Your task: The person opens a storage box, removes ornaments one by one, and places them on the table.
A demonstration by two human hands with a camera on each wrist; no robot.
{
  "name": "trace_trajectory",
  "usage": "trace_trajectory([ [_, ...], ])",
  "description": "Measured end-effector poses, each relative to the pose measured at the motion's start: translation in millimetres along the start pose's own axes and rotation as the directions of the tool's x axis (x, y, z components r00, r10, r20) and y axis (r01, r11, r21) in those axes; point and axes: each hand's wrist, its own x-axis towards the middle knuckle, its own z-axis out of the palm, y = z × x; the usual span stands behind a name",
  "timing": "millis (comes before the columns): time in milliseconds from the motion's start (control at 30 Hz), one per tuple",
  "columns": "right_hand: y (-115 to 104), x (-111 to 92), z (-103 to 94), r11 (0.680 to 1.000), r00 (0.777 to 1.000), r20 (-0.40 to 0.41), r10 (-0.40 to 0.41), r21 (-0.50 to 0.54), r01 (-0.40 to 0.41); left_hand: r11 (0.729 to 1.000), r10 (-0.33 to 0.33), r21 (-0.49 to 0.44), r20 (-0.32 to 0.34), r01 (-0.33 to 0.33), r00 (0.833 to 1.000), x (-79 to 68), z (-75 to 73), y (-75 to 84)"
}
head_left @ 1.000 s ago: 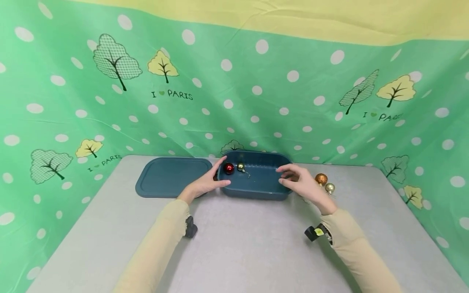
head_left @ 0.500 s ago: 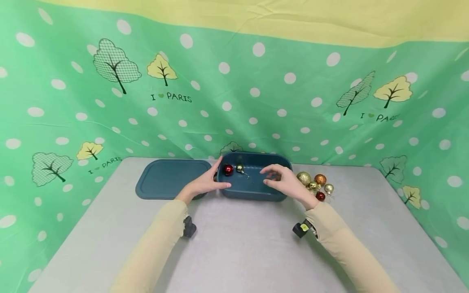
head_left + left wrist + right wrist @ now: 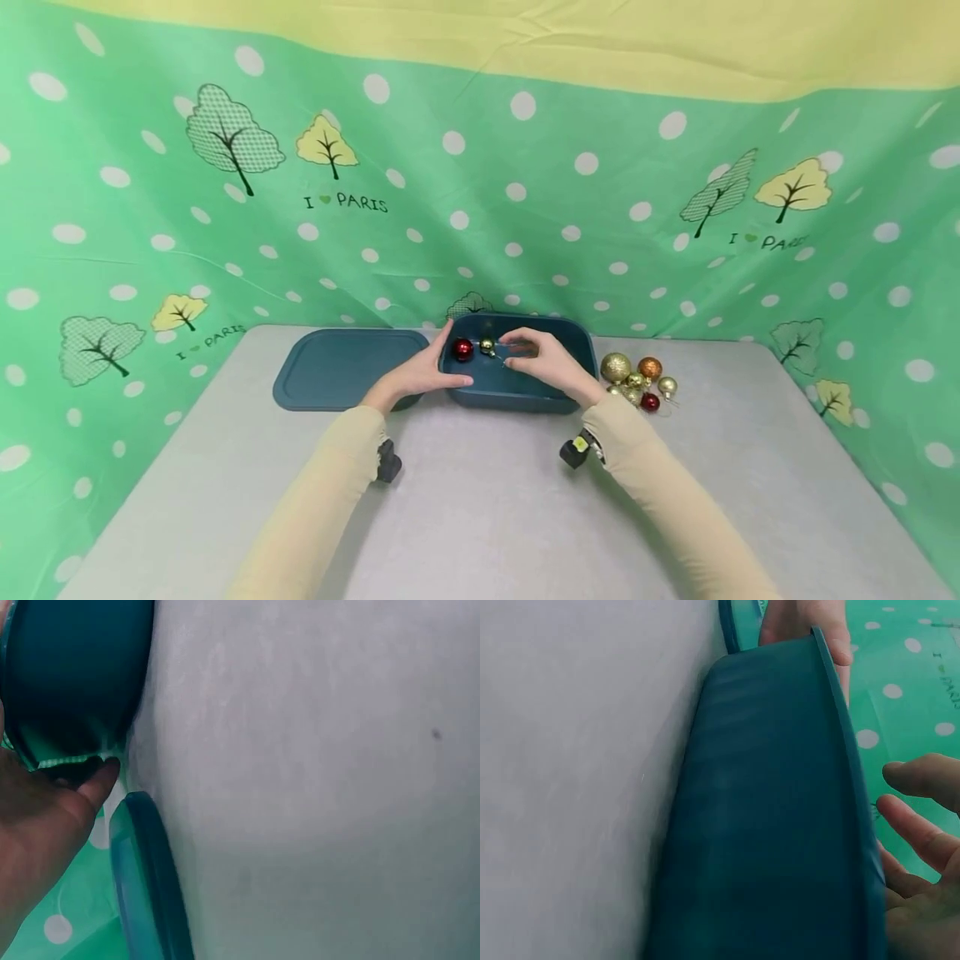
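Note:
A dark blue rectangular box (image 3: 517, 402) stands at the back of the table. Inside, toward its left end, lie a red bauble (image 3: 462, 349) and a small gold bauble (image 3: 487, 346) with a string. My left hand (image 3: 417, 372) is spread against the box's left end, with the thumb by the front rim and a finger reaching toward the back corner. Over the box's interior is my right hand (image 3: 551, 364), thumb and fingers apart, fingertips just right of the gold bauble. In the right wrist view, nothing shows between the right hand's fingers (image 3: 922, 776).
A matching blue lid (image 3: 348, 367) lies flat on the table left of the box. Right of it sits a cluster of gold, orange and red baubles, including a large gold bauble (image 3: 616, 367) and an orange bauble (image 3: 649, 368). A green patterned cloth (image 3: 480, 208) hangs behind.
My right hand has moved left across the box toward the gold bauble, uncovering the cluster of baubles on the right. The left hand stays at the box's left end.

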Motion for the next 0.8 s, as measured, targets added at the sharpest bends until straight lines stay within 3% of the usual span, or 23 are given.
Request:
trace_trajectory([
  [133,14,17,7.4,0.998,1.0,-0.009,0.02,0.057,-0.02,1.0,0.009,-0.016,-0.006,-0.009,1.0,0.7,1.2,-4.9],
  [467,13,37,18.5,0.989,0.993,-0.046,0.113,0.106,-0.107,1.0,0.016,-0.018,-0.012,-0.016,1.0,-1.1,-0.8,-6.3],
  [800,17,54,22.7,0.985,0.99,-0.039,0.135,0.114,-0.13,0.999,0.017,-0.033,-0.001,-0.017,1.0,-0.2,-0.9,-7.9],
])
